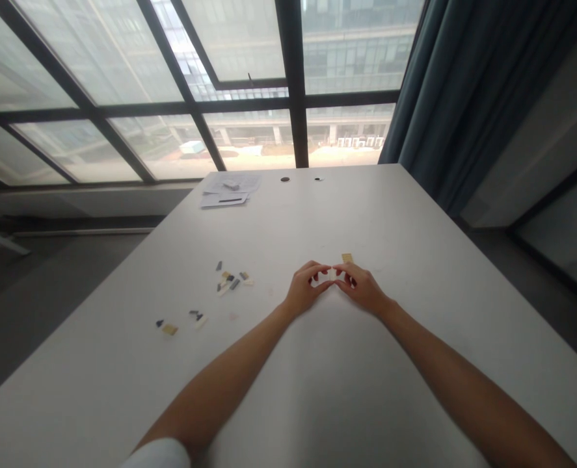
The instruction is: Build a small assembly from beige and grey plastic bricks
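My left hand and my right hand meet fingertip to fingertip just above the white table. Both pinch a small white piece between them; its shape is too small to make out. A small tan brick lies on the table just beyond my right hand. To the left lies a cluster of small tan, grey and white pieces. Further left and nearer me are a few more loose pieces and a tan one.
Sheets of paper lie at the table's far left edge, next to two round cable holes. A large window with dark frames stands beyond the table. A dark curtain hangs at the right.
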`<state>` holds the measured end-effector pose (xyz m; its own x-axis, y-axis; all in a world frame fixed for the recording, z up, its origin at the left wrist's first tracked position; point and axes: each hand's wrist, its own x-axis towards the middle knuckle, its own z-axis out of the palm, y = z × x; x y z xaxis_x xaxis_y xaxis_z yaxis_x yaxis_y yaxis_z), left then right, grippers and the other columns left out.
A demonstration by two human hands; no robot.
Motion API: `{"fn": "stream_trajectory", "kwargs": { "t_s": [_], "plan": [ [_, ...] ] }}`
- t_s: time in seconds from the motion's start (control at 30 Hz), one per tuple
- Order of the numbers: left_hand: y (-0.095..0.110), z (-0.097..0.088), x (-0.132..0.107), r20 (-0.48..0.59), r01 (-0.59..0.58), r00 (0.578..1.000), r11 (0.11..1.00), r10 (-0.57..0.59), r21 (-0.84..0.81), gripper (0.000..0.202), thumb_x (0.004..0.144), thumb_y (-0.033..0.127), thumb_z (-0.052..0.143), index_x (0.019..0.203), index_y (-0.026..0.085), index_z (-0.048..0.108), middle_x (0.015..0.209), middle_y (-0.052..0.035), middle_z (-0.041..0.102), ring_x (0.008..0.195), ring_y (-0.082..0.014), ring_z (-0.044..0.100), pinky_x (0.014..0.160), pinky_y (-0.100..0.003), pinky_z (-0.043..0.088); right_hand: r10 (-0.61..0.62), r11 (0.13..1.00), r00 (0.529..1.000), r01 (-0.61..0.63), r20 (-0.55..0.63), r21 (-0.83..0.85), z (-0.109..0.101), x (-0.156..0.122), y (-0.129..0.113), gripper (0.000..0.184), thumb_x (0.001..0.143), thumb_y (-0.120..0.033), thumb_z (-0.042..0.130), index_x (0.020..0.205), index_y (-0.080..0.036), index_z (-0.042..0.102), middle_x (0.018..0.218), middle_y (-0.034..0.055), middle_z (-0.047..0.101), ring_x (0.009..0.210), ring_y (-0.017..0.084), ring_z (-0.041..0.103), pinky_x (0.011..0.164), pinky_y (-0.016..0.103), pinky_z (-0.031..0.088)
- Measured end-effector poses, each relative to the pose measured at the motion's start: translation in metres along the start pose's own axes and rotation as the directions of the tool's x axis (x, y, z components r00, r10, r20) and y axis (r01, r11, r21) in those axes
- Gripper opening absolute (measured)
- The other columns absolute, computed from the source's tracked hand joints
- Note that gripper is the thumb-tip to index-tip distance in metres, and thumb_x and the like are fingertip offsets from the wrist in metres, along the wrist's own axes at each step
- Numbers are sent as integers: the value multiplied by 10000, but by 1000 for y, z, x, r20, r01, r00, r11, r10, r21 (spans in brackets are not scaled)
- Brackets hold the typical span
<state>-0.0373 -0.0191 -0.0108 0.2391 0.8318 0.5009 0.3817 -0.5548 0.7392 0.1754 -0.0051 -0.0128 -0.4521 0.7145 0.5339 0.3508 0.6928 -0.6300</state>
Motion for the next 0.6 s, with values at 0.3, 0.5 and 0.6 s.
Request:
{"fn": "stream_trajectory", "kwargs": {
  "t_s": [0.3, 0.5, 0.6],
  "plan": [
    [2, 1, 1, -11, -2, 1000, 1000, 2, -21, 335, 834, 407, 759, 1096, 202, 720, 922, -54, 665, 697, -111, 512, 618, -237, 454, -1, 1000, 1000, 1, -13, -7, 0, -1, -1, 272, 951, -310, 598, 1207, -224, 621, 980, 48, 672, 644, 118, 543, 605, 253, 481],
    [1, 1, 1, 3, -1, 1000, 1000, 1, -26, 329, 842, 389, 754, 1114, 208, 714, 936, -52, 663, 699, -110, 511, 625, -235, 454, -1, 1000, 1000, 0, -18, -15, 1, -2, 0, 265, 953, -318, 599, 1203, -231, 623, 986, 49, 671, 643, 121, 544, 607, 254, 481],
    [1, 1, 1, 1, 5, 1000, 1000, -5, -24, 334, 839, 400, 755, 1110, 209, 715, 933, -50, 662, 694, -110, 505, 623, -236, 454, 0, 1000, 1000, 0, -11, -18, 0, -2, -1, 266, 964, -332, 590, 1207, -229, 620, 988, 48, 670, 650, 122, 547, 616, 256, 482]
  ]
}}
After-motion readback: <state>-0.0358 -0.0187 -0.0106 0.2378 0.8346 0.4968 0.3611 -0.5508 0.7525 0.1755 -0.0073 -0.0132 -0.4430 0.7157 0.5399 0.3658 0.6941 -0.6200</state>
